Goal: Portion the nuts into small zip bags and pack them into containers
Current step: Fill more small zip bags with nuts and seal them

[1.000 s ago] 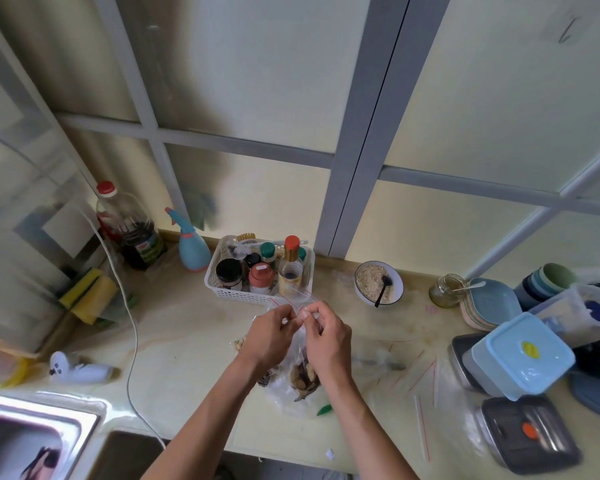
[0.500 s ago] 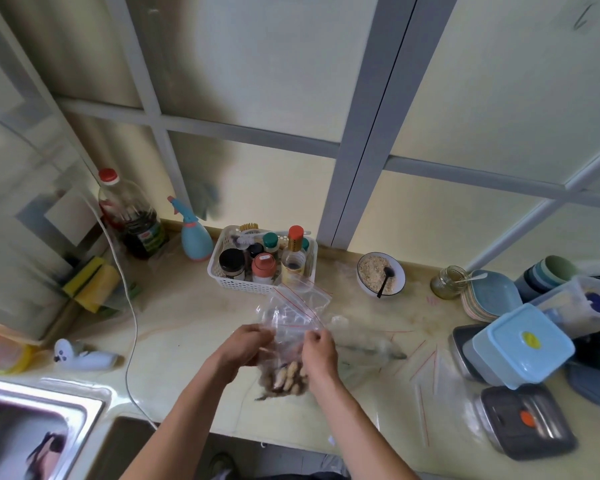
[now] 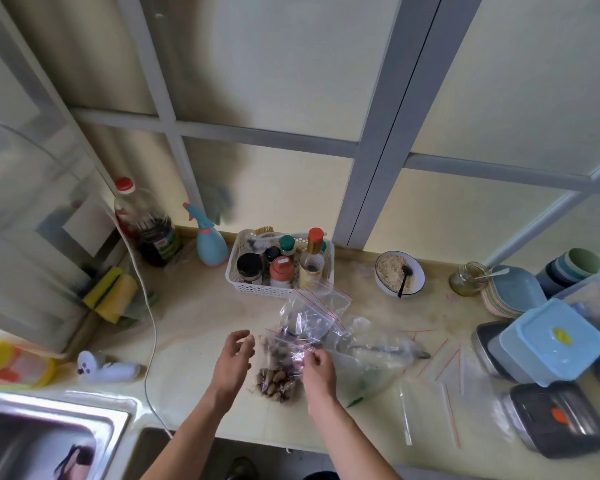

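A filled zip bag, lowered to the table, is pinched by the right hand; the left hand, now released, is open.

Two hands and a bag of nuts on the counter

The right hand pinches the small zip bag full of nuts. The left hand is spread wide just beside it, holding nothing.

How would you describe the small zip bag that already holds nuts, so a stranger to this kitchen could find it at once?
Start at the white condiment basket by the window, then come forward along the counter to the person's hands. The nut bag lies between them, its top pinched by the right hand. Unlike the empty red-striped bags nearby, it bulges with brown nuts.
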A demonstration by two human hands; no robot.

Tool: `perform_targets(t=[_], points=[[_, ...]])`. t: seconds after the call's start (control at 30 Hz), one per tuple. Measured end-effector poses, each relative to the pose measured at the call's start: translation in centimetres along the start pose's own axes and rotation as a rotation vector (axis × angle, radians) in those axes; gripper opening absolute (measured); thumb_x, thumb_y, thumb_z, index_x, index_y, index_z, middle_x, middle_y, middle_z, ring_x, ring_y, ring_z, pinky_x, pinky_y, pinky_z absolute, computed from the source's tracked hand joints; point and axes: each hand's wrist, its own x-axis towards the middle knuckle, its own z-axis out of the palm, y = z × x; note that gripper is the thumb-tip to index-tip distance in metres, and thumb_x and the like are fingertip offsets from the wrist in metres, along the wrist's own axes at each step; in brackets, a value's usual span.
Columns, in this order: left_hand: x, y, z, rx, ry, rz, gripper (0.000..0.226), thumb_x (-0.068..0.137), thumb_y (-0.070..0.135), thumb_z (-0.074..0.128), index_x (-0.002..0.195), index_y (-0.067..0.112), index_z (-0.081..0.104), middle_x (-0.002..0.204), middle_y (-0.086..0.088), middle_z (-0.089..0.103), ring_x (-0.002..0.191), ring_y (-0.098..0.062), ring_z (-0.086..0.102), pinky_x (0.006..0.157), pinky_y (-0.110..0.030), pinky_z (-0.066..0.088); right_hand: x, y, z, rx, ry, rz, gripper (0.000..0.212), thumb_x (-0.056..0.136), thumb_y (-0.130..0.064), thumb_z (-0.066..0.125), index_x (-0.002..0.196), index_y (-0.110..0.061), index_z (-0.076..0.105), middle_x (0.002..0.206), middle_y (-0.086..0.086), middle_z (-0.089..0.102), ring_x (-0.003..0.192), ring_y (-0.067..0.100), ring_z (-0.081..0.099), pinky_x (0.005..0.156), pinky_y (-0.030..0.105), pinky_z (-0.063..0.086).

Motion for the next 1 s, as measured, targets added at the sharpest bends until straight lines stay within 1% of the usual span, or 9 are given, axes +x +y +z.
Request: perform_targets(t=[0.1,0.23,0.37,0.47,0.6,0.67,0.8,0.9,1.0], points=[[0.7,-0.4,0.0,0.168,0.045,0.075,0.035,0.102,0.036,0.055,0.132,0.019,0.053,0.122,-0.003,0.060,0.112,-0.021,0.060,0.095,-0.038,0.050,-0.4,-0.2,0.0,-0.001,0.060,-0.020,0.010,0.100,-0.017,0.054,0.092,-0.018,0.059,0.090,0.005,0.066,0.076,0.018,0.058,0.072,0.034,0.050],[1.0,0.3,1.5,0.315,0.041,0.204,0.034,0.098,0.029,0.061,0.128,0.017,0.055,0.117,-0.001,0.057,0.107,-0.017,0.060,0.087,-0.030,0.048,-0.3,-0.5,-0.7,-0.029,0.068,-0.066,0.014,0.098,-0.016,0.055,0.092,-0.027,0.062,0.095,-0.003,0.070,0.088,0.018,0.067,0.086,0.038,0.058],[0.7,1.9,4.1,0.452,0.006,0.384,0.048,0.086,0.045,0.047,0.123,0.017,0.058,0.115,0.005,0.052,0.109,-0.014,0.049,0.095,-0.031,0.043,0.5,-0.5,-3.0,0.010,0.071,-0.133,0.017,0.099,-0.017,0.059,0.094,-0.031,0.067,0.095,-0.009,0.074,0.087,0.011,0.073,0.087,0.042,0.061],[0.4,3.3,7.1,0.503,-0.020,0.493,0.055,0.079,0.047,0.041,0.121,0.016,0.060,0.114,0.004,0.053,0.109,-0.014,0.045,0.095,-0.029,0.038,0.9,-1.6,-6.9,0.117,0.118,-0.188,0.015,0.101,-0.010,0.057,0.098,-0.023,0.066,0.096,-0.001,0.075,0.081,0.013,0.076,0.083,0.042,0.061],[0.2,4.7,12.2,0.500,-0.140,0.495,0.022,0.089,0.018,0.058,0.109,0.020,0.066,0.108,0.007,0.065,0.101,-0.011,0.060,0.087,-0.031,0.050,2.3,-2.7,-14.2,0.215,0.215,-0.206,0.017,0.100,-0.003,0.052,0.098,-0.015,0.063,0.095,0.009,0.073,0.077,0.027,0.076,0.076,0.043,0.058],[-0.3,5.4,15.3,0.512,-0.197,0.491,0.023,0.090,0.004,0.060,0.102,0.021,0.070,0.100,0.009,0.070,0.091,-0.007,0.065,0.082,-0.030,0.054,3.3,-2.9,-18.3,0.244,0.260,-0.192,0.017,0.100,-0.003,0.052,0.097,-0.015,0.063,0.097,0.009,0.073,0.075,0.025,0.076,0.077,0.042,0.058],[-2.4,6.8,23.0,0.569,-0.303,0.506,0.032,0.088,0.002,0.058,0.090,0.033,0.067,0.093,0.015,0.071,0.087,0.001,0.064,0.075,-0.012,0.047,5.1,-3.8,-26.5,0.216,0.357,-0.205,0.019,0.098,-0.007,0.051,0.095,-0.020,0.064,0.099,0.007,0.071,0.076,0.020,0.076,0.078,0.042,0.059],[-4.2,7.7,29.1,0.571,-0.389,0.481,0.029,0.087,0.004,0.059,0.090,0.031,0.069,0.091,0.014,0.072,0.088,-0.002,0.066,0.080,-0.016,0.050,6.1,-5.0,-32.0,0.117,0.457,-0.264,0.023,0.098,-0.013,0.050,0.088,-0.032,0.061,0.094,-0.007,0.069,0.086,0.024,0.074,0.085,0.045,0.058],[-6.1,8.7,34.5,0.542,-0.453,0.462,0.019,0.089,0.008,0.061,0.095,0.024,0.070,0.093,0.012,0.073,0.089,-0.004,0.066,0.081,-0.018,0.049,6.3,-6.4,-36.5,0.066,0.603,-0.391,0.026,0.098,-0.012,0.051,0.083,-0.032,0.059,0.091,-0.013,0.070,0.085,0.019,0.072,0.079,0.038,0.058]])
